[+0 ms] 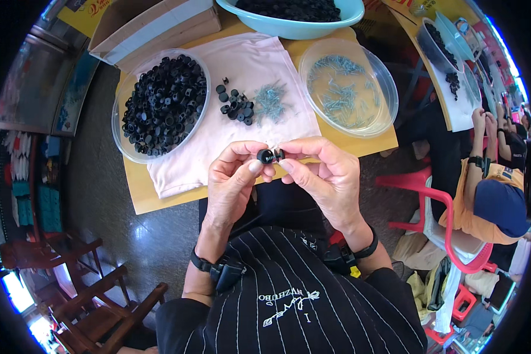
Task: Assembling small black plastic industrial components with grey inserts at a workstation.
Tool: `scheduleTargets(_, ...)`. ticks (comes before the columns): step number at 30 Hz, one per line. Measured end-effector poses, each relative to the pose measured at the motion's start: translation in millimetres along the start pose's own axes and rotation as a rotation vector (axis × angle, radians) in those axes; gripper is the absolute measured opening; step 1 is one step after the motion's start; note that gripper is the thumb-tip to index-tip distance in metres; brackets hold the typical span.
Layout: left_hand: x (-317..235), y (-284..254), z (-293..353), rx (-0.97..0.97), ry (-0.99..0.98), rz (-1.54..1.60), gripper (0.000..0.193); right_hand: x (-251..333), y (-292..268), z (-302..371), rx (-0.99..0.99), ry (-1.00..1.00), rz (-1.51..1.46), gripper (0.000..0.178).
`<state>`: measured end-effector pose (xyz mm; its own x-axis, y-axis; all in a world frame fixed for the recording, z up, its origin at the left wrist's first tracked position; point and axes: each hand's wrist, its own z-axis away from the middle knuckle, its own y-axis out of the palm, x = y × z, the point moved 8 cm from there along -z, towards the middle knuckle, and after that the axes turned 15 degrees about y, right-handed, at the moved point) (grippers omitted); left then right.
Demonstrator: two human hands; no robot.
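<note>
Above the table's near edge, my left hand [231, 180] pinches a black round plastic part [264, 156] between thumb and fingers. My right hand [331, 177] pinches a smaller black plastic piece [279, 154] right beside it. Something thin with pale stripes shows between the two pieces, too small to name. Beyond my hands, a loose group of black plastic parts [238, 107] and a pile of small silvery metal pins or screws [269, 101] lie on a pale pink cloth [218, 150].
A clear round tub [115, 137] heaped with black parts stands at left. Another clear tub [388, 118] at right holds silvery pins. Behind are a cardboard box [159, 32] and a pale blue basin [265, 28] of black pieces. A person [494, 203] sits at right near a red chair [448, 221].
</note>
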<state>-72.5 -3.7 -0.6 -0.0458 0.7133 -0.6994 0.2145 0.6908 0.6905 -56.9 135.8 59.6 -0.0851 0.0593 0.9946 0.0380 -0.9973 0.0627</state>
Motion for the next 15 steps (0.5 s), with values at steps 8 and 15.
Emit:
scheduleTargets(8, 4, -5, -2, -0.022, -0.01, 0.038, 0.024, 12, 3, -2, -0.013, -0.062, 0.08, 0.02)
scheduleTargets(15, 0, -3, -3, -0.006, 0.026, -0.081, 0.025, 13, 5, -3, -0.027, -0.116, 0.168, 0.021)
